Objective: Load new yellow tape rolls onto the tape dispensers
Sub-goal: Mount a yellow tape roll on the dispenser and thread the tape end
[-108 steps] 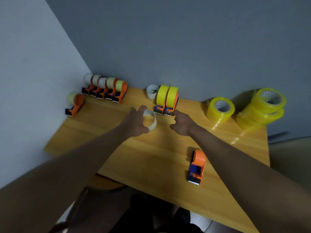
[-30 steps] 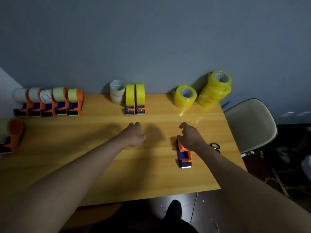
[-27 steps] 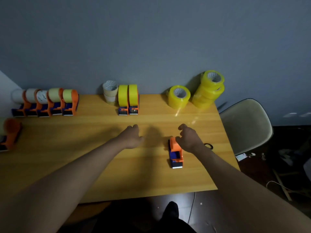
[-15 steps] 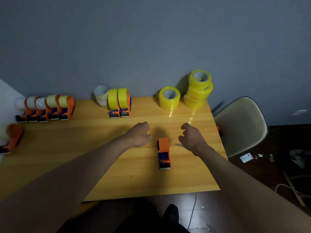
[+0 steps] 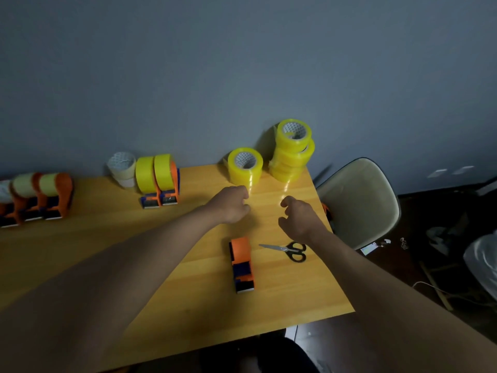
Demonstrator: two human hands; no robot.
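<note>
Both hands hover empty above the counter (image 5: 113, 254), the left hand (image 5: 230, 204) loosely curled, the right hand (image 5: 298, 218) with fingers relaxed, just short of a lone yellow roll (image 5: 245, 166). An empty dispenser (image 5: 242, 265) lies nearer, beside scissors (image 5: 289, 250).

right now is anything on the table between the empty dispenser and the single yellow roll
Head view: both hands hover there, left hand nearest the single yellow roll, right hand beside it. Otherwise bare table up from the empty dispenser.
</note>
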